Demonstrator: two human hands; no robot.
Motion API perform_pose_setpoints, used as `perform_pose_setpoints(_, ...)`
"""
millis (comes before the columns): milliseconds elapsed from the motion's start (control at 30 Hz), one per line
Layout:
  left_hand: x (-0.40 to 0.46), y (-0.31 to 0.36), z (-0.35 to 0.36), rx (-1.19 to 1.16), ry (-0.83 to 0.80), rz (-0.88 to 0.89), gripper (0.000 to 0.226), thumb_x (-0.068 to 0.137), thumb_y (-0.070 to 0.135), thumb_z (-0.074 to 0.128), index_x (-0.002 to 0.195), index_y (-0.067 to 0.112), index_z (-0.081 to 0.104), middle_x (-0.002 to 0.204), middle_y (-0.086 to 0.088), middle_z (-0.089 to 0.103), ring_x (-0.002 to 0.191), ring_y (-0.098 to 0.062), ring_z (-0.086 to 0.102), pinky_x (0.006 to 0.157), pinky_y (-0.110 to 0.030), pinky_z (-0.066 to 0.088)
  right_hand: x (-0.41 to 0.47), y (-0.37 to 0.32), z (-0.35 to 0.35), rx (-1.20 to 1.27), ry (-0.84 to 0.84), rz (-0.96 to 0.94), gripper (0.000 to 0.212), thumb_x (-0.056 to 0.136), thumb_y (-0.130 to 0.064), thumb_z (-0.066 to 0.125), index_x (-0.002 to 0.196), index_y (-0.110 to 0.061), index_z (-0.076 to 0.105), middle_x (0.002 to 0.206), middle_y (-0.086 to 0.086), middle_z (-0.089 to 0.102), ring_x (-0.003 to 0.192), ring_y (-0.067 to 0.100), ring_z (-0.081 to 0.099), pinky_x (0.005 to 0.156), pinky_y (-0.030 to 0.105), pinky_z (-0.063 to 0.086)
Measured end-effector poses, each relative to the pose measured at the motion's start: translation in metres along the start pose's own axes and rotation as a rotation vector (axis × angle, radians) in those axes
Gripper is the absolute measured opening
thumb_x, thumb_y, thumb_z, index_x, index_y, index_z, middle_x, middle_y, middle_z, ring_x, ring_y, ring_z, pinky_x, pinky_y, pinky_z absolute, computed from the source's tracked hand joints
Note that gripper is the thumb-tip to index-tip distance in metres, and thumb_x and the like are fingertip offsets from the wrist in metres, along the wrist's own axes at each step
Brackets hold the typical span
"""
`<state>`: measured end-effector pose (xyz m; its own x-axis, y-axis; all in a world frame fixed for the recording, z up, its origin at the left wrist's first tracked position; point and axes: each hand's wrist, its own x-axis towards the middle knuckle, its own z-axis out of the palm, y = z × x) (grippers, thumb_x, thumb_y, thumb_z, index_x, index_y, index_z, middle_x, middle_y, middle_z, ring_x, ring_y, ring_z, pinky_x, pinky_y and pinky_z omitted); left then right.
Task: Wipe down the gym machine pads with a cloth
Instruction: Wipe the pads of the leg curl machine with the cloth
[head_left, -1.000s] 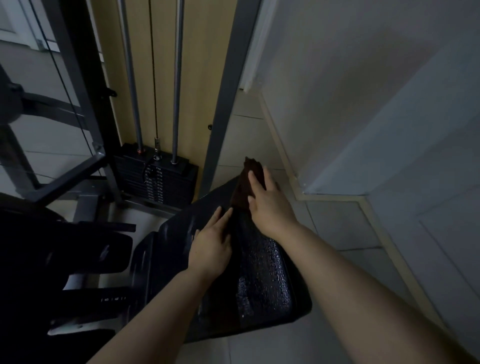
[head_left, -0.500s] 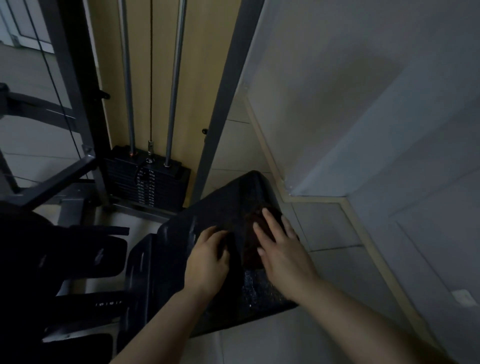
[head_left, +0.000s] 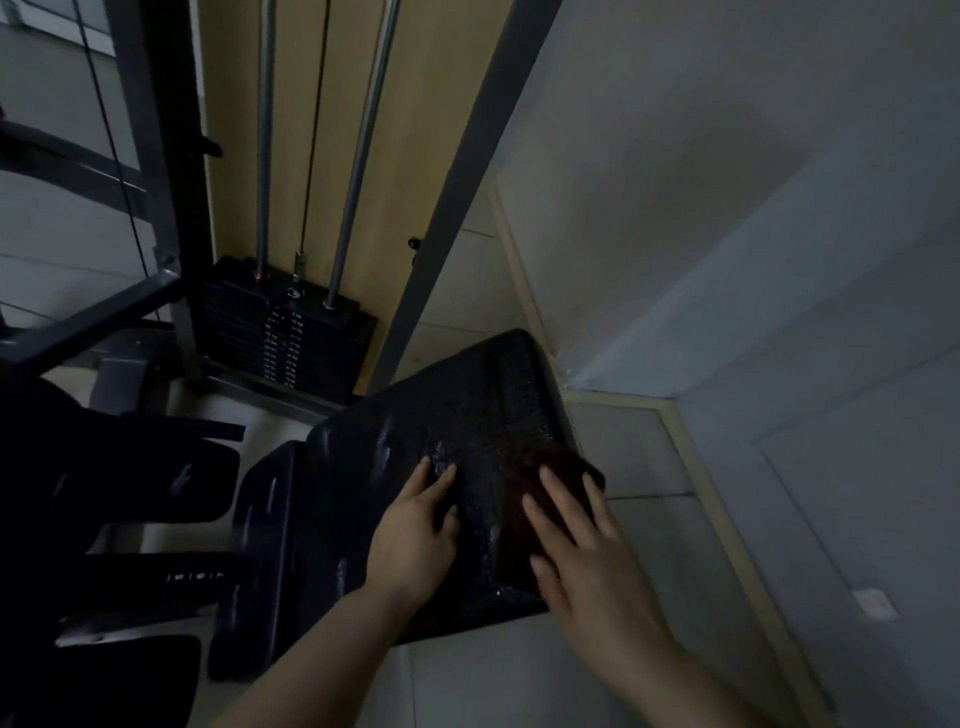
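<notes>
Pad: I am looking down on a black seat pad (head_left: 441, 415) that is tilting across the middle of the view; its surface is glistening with small wet specks.
Cloth: a dark brown cloth (head_left: 524, 499) is lying flat on the right part of the pad, close to the pad's right edge.
Right hand: my right hand (head_left: 582, 551) is pressing down on the cloth with fingers straight and spread apart; the palm is covering the cloth's near end.
Left hand: my left hand (head_left: 415, 535) is resting on the bare pad just left of the cloth; its fingers are lying together, slightly bent, gripping nothing. I cannot tell whether the thumb is touching the cloth.
Weights: a black weight stack (head_left: 291, 338) is standing behind the pad, with two metal rods (head_left: 358, 156) rising out of it.
Frame: a grey post (head_left: 467, 171) is slanting up just behind the pad's far corner.
Other pads: further black pads (head_left: 156, 478) are sitting to the left, in deep shadow.
Floor: pale floor tiles (head_left: 639, 452) are showing to the right of the pad, beside a white wall (head_left: 701, 182).
</notes>
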<state>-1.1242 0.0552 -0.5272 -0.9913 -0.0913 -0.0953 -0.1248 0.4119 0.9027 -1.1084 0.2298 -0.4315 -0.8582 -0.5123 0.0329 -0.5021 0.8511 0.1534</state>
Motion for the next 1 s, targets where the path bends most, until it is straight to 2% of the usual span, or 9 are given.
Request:
perform_pose_setpoints(133, 0.0, -0.003, -0.004, -0.021, -0.026, 0.025, 0.056, 0.095, 0.015, 0.049, 0.146, 0.032, 0.033, 0.159, 0.008, 0.011, 0.142, -0.014, 0.026, 0.104, -0.015, 0.027, 0.015, 0.0, -0.011, -0.128, 0.045, -0.078, 0.067, 0.102, -0.038, 0.005, 0.121, -0.014, 0.065, 0.137, 0.007, 0.053, 0.128, 0.037, 0.037, 0.085, 0.042, 0.055)
perform_pose_setpoints(167, 0.0, -0.004, -0.004, -0.026, -0.034, 0.031, 0.058, 0.094, 0.013, 0.049, 0.147, 0.032, 0.032, 0.159, 0.008, 0.01, 0.142, -0.013, 0.026, 0.103, -0.013, 0.026, 0.032, 0.0, -0.013, -0.17, 0.046, -0.097, 0.064, 0.103, -0.035, 0.01, 0.116, -0.012, 0.068, 0.13, 0.009, 0.06, 0.124, 0.034, 0.037, 0.081, 0.043, 0.056)
perform_pose_setpoints(267, -0.001, -0.007, -0.005, -0.04, -0.049, 0.053, 0.066, 0.092, 0.009, 0.051, 0.148, 0.034, 0.028, 0.159, 0.009, 0.007, 0.142, -0.01, 0.023, 0.102, -0.01, 0.024, 0.087, 0.008, -0.01, -0.206, -0.024, -0.004, 0.032, 0.088, -0.026, 0.063, 0.115, -0.009, 0.069, 0.126, 0.011, 0.062, 0.121, 0.041, 0.048, 0.078, 0.047, 0.057)
perform_pose_setpoints(333, -0.002, -0.009, -0.004, -0.046, -0.048, 0.059, 0.068, 0.091, 0.008, 0.05, 0.148, 0.036, 0.026, 0.159, 0.01, 0.005, 0.143, -0.009, 0.021, 0.106, -0.011, 0.025, 0.125, 0.014, -0.001, -0.138, -0.113, 0.031, 0.044, 0.088, -0.022, 0.064, 0.131, -0.01, 0.057, 0.143, 0.01, 0.047, 0.129, 0.049, 0.038, 0.092, 0.052, 0.05)
perform_pose_setpoints(433, -0.001, -0.012, -0.001, -0.051, -0.03, 0.068, 0.069, 0.09, 0.01, 0.048, 0.148, 0.038, 0.025, 0.159, 0.013, 0.003, 0.143, -0.008, 0.021, 0.107, -0.013, 0.027, 0.178, 0.021, 0.007, -0.149, -0.175, 0.1, 0.047, 0.102, -0.029, 0.033, 0.149, -0.02, 0.029, 0.159, -0.001, 0.014, 0.143, 0.04, 0.007, 0.114, 0.044, 0.024)
perform_pose_setpoints(533, 0.0, -0.015, 0.002, -0.06, -0.013, 0.078, 0.067, 0.091, 0.011, 0.047, 0.148, 0.038, 0.026, 0.158, 0.014, 0.002, 0.142, -0.007, 0.021, 0.103, -0.008, 0.022, 0.203, 0.02, 0.008, -0.135, -0.17, 0.105, 0.047, 0.103, -0.03, 0.03, 0.149, -0.021, 0.029, 0.159, -0.001, 0.016, 0.144, 0.036, 0.006, 0.115, 0.04, 0.02)
perform_pose_setpoints(700, -0.002, -0.015, 0.006, -0.055, -0.023, 0.079, 0.068, 0.092, 0.009, 0.047, 0.148, 0.038, 0.023, 0.159, 0.013, -0.002, 0.144, -0.007, 0.016, 0.1, -0.006, 0.019, 0.154, 0.013, 0.006, -0.169, -0.194, 0.064, 0.047, 0.102, -0.032, 0.032, 0.148, -0.022, 0.029, 0.16, -0.002, 0.011, 0.146, 0.029, -0.001, 0.117, 0.042, 0.013)
perform_pose_setpoints(867, -0.002, -0.014, 0.005, -0.062, -0.024, 0.079, 0.065, 0.093, 0.01, 0.047, 0.148, 0.036, 0.024, 0.159, 0.012, 0.0, 0.144, -0.009, 0.018, 0.103, -0.014, 0.031, 0.073, -0.007, 0.0, -0.252, -0.213, -0.034, 0.057, 0.089, -0.047, 0.031, 0.131, -0.018, 0.057, 0.144, 0.008, 0.046, 0.133, 0.035, 0.041, 0.109, 0.051, 0.033)
perform_pose_setpoints(1000, -0.002, -0.014, 0.002, -0.07, -0.035, 0.08, 0.066, 0.093, 0.009, 0.046, 0.148, 0.036, 0.022, 0.159, 0.013, -0.001, 0.144, -0.008, 0.018, 0.104, -0.013, 0.03, 0.044, 0.004, -0.007, -0.194, -0.241, -0.089, 0.06, 0.083, -0.054, 0.036, 0.133, -0.025, 0.055, 0.15, 0.004, 0.038, 0.137, 0.029, 0.036, 0.105, 0.044, 0.038)
